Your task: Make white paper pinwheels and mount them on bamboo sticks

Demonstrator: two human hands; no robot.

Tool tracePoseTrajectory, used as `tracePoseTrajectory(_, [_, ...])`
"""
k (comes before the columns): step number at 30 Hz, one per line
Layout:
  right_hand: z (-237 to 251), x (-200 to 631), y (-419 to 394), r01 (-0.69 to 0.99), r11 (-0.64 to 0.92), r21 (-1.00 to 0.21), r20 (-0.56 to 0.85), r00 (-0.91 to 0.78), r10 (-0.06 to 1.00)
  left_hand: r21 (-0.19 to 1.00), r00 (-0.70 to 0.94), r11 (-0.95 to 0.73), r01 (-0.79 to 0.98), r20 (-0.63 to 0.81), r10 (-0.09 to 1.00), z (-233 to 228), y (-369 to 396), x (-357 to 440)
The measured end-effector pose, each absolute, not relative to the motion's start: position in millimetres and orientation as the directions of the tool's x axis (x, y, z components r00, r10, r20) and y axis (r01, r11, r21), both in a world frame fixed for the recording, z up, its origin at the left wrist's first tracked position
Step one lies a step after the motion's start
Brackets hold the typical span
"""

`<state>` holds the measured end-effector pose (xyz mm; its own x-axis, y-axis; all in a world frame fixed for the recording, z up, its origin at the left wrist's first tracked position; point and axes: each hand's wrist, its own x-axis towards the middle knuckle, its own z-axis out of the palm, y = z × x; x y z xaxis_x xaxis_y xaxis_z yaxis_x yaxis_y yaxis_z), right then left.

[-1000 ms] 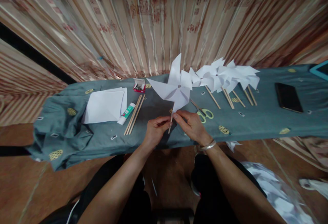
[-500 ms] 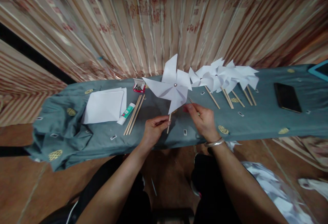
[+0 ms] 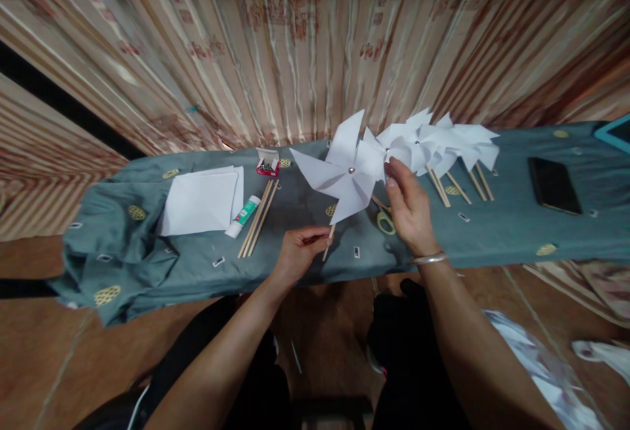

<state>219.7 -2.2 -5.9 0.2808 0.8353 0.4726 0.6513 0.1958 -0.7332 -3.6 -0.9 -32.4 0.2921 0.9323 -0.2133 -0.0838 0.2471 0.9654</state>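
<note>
Pinching the wooden stick (image 3: 329,242) of a white paper pinwheel (image 3: 346,169), the left hand (image 3: 298,253) is holding it upright above the grey-green cloth (image 3: 492,233). The right hand (image 3: 409,207) is touching the pinwheel's right blade with loosely curled fingertips (image 3: 390,172), just beside the finished pinwheels (image 3: 433,141), with the scissors (image 3: 384,220) lying partly hidden beneath it.

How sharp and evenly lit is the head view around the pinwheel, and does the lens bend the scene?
Head view: the white pinwheel and the left hand on its stick are fairly sharp; the right hand at a blade is slightly soft. The curtain is smeared. The table edge bows with wide-angle distortion. Light is dim and warm, and the floor is dark.
</note>
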Motion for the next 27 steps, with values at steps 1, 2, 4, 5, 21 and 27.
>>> tracePoseTrajectory(1, [-5.8,218.4,-2.5,0.65,0.197,-0.734,0.471,0.277,0.837,0.965,0.291,0.249,-0.084,-0.215,0.932,-32.2,-0.5,-4.0])
tracePoseTrajectory(2, [-5.7,217.1,-2.9,0.65,0.199,-0.734,0.47,0.275,0.839,0.965,0.289,0.248,-0.085,-0.214,0.933,-31.9,-0.1,-4.4])
tracePoseTrajectory(4, [-5.8,215.4,-3.3,0.651,0.204,-0.731,0.475,0.271,0.837,0.967,0.281,0.242,-0.087,-0.209,0.937,-31.5,0.8,-5.0])
tracePoseTrajectory(5, [-5.9,214.9,-3.4,0.653,0.206,-0.729,0.478,0.269,0.836,0.967,0.277,0.238,-0.086,-0.206,0.938,-31.3,1.1,-5.2])
tracePoseTrajectory(21, [-5.8,214.1,-0.4,0.637,0.178,-0.75,0.441,0.28,0.853,0.961,0.272,0.256,-0.099,-0.222,0.936,-30.0,1.0,-4.3])
tracePoseTrajectory(27, [-1.3,211.6,-2.7,0.628,0.186,-0.756,0.428,0.26,0.866,0.964,0.255,0.252,-0.091,-0.222,0.941,-33.5,2.2,-6.8])
